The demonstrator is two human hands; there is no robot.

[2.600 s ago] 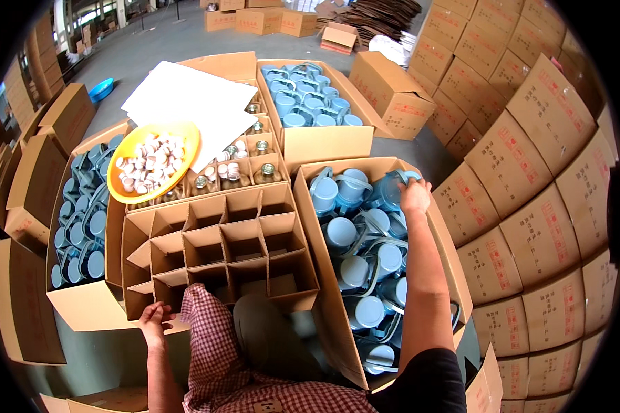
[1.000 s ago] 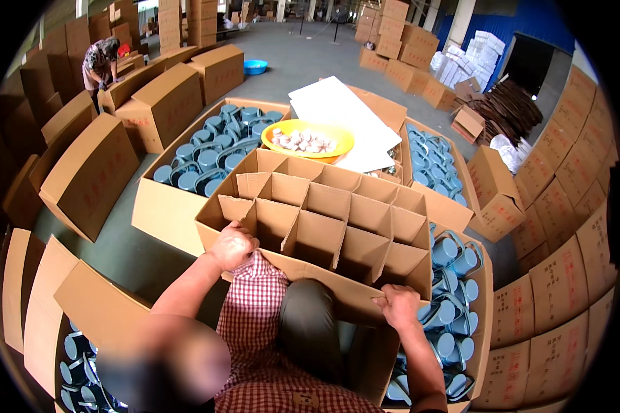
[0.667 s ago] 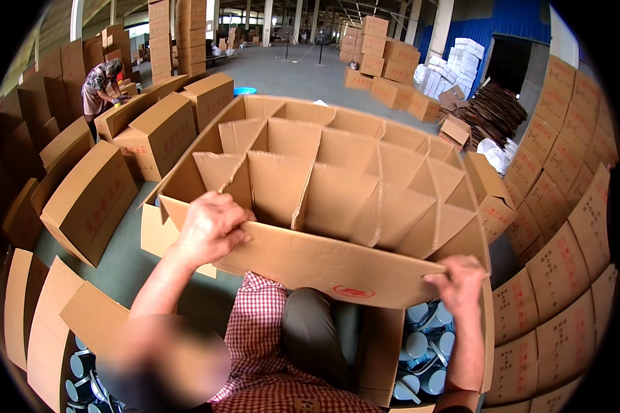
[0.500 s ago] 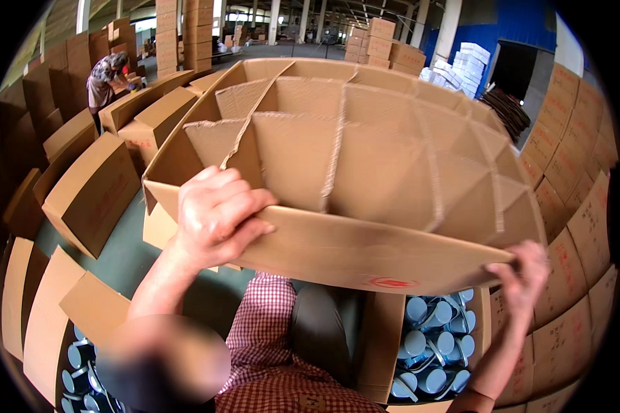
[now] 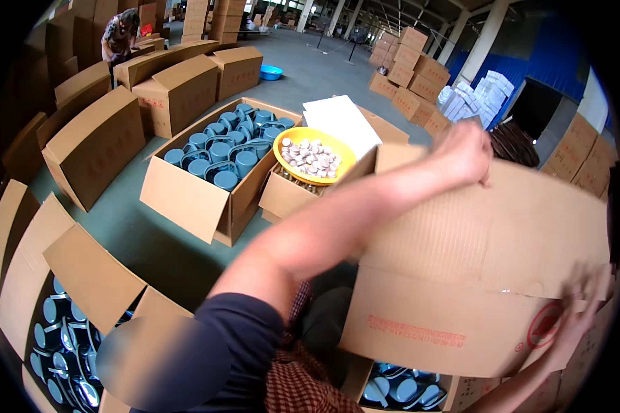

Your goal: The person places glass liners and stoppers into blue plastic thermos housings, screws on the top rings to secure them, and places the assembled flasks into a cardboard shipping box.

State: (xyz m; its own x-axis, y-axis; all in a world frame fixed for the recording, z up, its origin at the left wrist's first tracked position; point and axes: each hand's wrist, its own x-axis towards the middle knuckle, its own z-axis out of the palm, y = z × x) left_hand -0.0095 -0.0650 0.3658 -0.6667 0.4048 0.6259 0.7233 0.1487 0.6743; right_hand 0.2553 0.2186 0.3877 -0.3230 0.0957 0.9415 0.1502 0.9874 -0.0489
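Observation:
A large cardboard box (image 5: 475,255) is tipped up in front of me, its outer face toward me with red print. My left hand (image 5: 465,155) is closed over its upper edge, with the arm stretched across the view. My right hand (image 5: 580,303) lies against the right end of the box, fingers stretched out and blurred by motion. Below the box, partly covered by it, stands an open carton (image 5: 450,394) of blue-grey lidded containers (image 5: 403,389) with loop handles. The inside of the tipped box is hidden.
An open carton (image 5: 238,217) of similar containers stands ahead, beside a yellow bowl (image 5: 282,162) of small round pale pieces and white sheets (image 5: 344,120). Another full carton (image 5: 93,275) is at lower left. Closed boxes (image 5: 93,148) line the left. A person (image 5: 119,38) works at far left.
The box has swung to the right and turned over, so its divided inside no longer shows. My left hand went right with it. The carton and yellow bowl ahead have come into view.

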